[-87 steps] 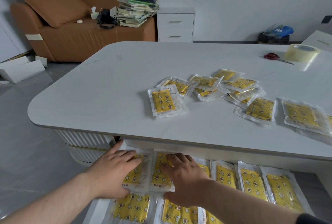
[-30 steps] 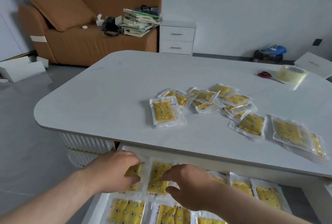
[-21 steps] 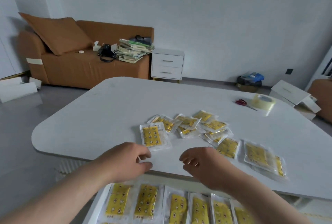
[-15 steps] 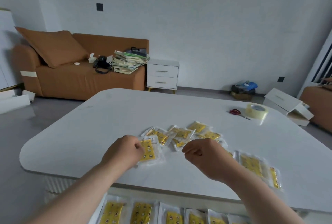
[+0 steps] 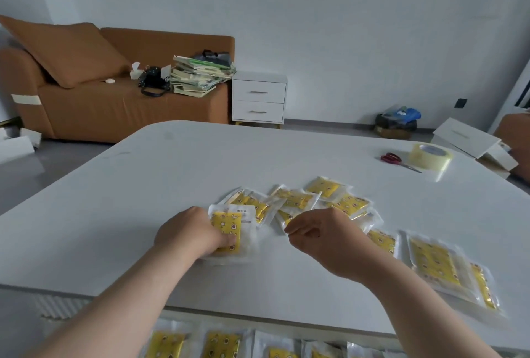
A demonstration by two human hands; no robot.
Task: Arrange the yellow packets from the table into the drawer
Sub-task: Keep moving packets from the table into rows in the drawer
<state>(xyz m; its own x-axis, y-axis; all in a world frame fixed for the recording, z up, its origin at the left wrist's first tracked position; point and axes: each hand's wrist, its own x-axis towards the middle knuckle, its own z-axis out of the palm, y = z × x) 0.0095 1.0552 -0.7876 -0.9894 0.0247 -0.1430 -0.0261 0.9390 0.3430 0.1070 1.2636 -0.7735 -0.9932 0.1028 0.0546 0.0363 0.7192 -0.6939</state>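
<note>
1. Head view: the left hand (image 5: 189,232) grips a small stack of yellow packets (image 5: 233,227) on the table (image 5: 137,199). The right hand (image 5: 319,232) hovers curled at the loose pile (image 5: 301,199); whether it holds anything cannot be told.
2. Filed packets (image 5: 222,344) line the drawer (image 5: 177,318) below, and many remain on top.

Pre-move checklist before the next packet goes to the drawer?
1. Left hand on nearest packet: ok, fingers curl over it.
2. Right hand holding anything: cannot tell, fingers curled at the pile's edge.
3. Nearest packet clear of pile: not ok, far edge meets it.
4. Drawer open: ok, filled row shows below the table edge.
5. Free drawer slot: cannot tell, mostly out of frame.
6. Scissors, tape out of path: ok, far right.
</note>
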